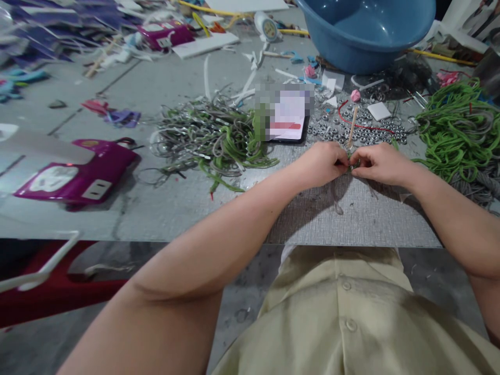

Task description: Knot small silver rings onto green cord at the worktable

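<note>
Near the table's front edge, my left hand (323, 162) and my right hand (382, 162) meet, fingertips pinched together. Between them is a thin green-and-grey cord (354, 164), mostly covered by the fingers, with a pale loop trailing below onto the table. Just behind the fingertips a thin wooden stick (352, 125) stands up, with a pink lump (355, 96) at its top. Small shiny metal rings (332, 130) lie scattered around the stick. A red cord (363, 125) curves across them.
A bundle of green and grey cords with metal pieces (219, 135) lies left of a phone (289, 117). More green cords (461, 130) are heaped at the right. A blue basin (363, 49) stands behind. Purple devices (84, 172) and scraps occupy the left side.
</note>
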Demonstrator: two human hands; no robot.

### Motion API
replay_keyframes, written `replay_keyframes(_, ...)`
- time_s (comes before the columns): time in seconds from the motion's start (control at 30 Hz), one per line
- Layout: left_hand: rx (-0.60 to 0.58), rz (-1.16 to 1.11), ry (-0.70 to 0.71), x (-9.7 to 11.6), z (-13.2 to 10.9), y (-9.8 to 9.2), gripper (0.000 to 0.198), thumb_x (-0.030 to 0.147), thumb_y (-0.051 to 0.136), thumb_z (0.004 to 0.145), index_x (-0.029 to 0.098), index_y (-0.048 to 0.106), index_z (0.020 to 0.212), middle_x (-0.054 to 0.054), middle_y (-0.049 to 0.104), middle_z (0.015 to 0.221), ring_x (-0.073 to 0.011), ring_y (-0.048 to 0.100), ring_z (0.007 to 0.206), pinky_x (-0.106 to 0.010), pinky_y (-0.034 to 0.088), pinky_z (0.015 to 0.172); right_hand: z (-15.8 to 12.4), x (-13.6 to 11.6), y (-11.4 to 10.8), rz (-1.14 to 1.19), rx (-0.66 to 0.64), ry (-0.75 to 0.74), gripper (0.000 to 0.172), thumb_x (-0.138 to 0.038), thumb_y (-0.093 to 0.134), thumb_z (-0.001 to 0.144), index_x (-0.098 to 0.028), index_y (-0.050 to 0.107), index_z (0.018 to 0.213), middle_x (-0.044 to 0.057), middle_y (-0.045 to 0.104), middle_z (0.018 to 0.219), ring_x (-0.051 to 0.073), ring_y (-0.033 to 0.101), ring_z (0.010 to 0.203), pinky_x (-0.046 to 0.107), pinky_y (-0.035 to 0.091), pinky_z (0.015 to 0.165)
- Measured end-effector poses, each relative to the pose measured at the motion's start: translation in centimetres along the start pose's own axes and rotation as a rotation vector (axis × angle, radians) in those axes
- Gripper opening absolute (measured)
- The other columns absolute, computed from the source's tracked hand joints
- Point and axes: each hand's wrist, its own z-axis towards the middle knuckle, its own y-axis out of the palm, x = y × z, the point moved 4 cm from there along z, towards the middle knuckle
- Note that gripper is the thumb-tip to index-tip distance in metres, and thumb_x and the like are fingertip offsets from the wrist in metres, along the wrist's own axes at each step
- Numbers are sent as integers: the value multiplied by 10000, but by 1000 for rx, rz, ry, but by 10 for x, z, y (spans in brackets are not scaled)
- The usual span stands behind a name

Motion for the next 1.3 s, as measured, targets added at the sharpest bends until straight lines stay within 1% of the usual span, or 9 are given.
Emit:
replay_keyframes(0.13,29,-4,13,0,-1,0,145,137,616,793,179,752,764,-15,678,762,-118,593,681,-233,421,670,0,1,0,31,1,4,158,-239,698,792,-206,715,946,-12,648,725,141,560,668,288,370,657)
replay_keyframes(0.23,34,-10,14,0,-1,0,142,135,622,787,181,755,768,-22,695,775,-127,611,707,-238,432,689,-1,1,-3,50,10,2,155,-225,683,794,-200,711,944,-13,645,715,139,556,659,286,372,654)
replay_keyframes(0.4,36,-21,20,1,-1,1,167,115,613,780,184,766,787,-19,715,794,-122,615,709,-233,443,698,-1,1,-6,7,34,-14,94,-156,636,787,-198,713,824,-13,631,683,130,543,641,286,367,656)
replay_keyframes(0.53,31,-1,-2,2,-1,0,167,117,612,787,174,769,791,-26,719,802,-122,615,714,-229,438,685,-1,1,-4,-10,10,-20,55,-192,666,790,-199,721,784,-28,598,627,121,521,609,287,363,649)
replay_keyframes(0.77,51,-26,16,2,-1,1,160,117,615,771,185,760,763,-12,711,774,-121,614,700,-233,448,689,0,-2,-2,-38,23,-11,112,-198,647,799,-207,759,791,-15,631,639,131,531,609,304,366,662)
replay_keyframes(0.97,6,-9,-50,3,-1,0,177,94,605,768,161,766,802,-35,715,811,-142,637,754,-248,447,704,-1,-4,1,-32,88,-46,119,-166,612,762,-204,723,741,-30,573,592,119,492,587,281,342,622)
replay_keyframes(1.13,-50,-3,-42,6,-4,-5,198,136,634,758,140,761,910,-51,716,864,-144,634,764,-246,451,706,0,-3,3,-11,94,-37,90,-158,601,725,-194,680,701,-34,561,587,114,488,590,271,323,606)
replay_keyframes(1.2,-48,1,-24,5,-5,-5,203,165,664,752,135,752,933,-57,711,871,-151,634,784,-247,454,713,0,-2,3,0,90,-48,87,-161,597,721,-195,674,698,-36,562,587,114,492,596,269,321,607)
replay_keyframes(1.3,-2,13,10,4,-5,-3,165,189,662,775,149,746,912,-60,704,887,-157,634,815,-251,461,733,1,-1,3,20,83,-55,85,-163,595,715,-197,670,696,-37,574,599,113,498,604,271,320,609)
